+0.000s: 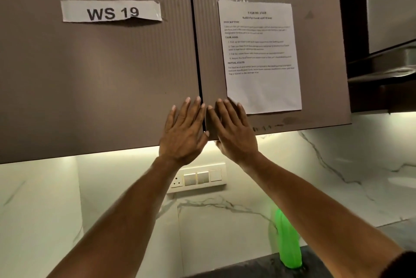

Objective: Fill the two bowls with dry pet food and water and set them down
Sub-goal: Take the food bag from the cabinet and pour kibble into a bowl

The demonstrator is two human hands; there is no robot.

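Up at the lower edge of the wall cabinet, both hands are lying flat with straight fingers spread, holding nothing. The left hand [183,135] is pressing against the left cabinet door [96,79], and the right hand [234,133] is lying on the right cabinet door [319,102], its thumb hooking under the door's bottom edge; the two hands are just beside each other, either side of the dark gap between the doors. Just above the right hand's fingertips a printed task sheet [261,57] is hanging taped to the door, and well above the left hand a paper label [111,11] is reading "WS 19". Below the wrists a switch panel [198,177] is sitting on the marble wall. Beneath the right forearm a green bottle [288,239] is standing on the dark counter. Neither bowl nor pet food is showing anywhere.
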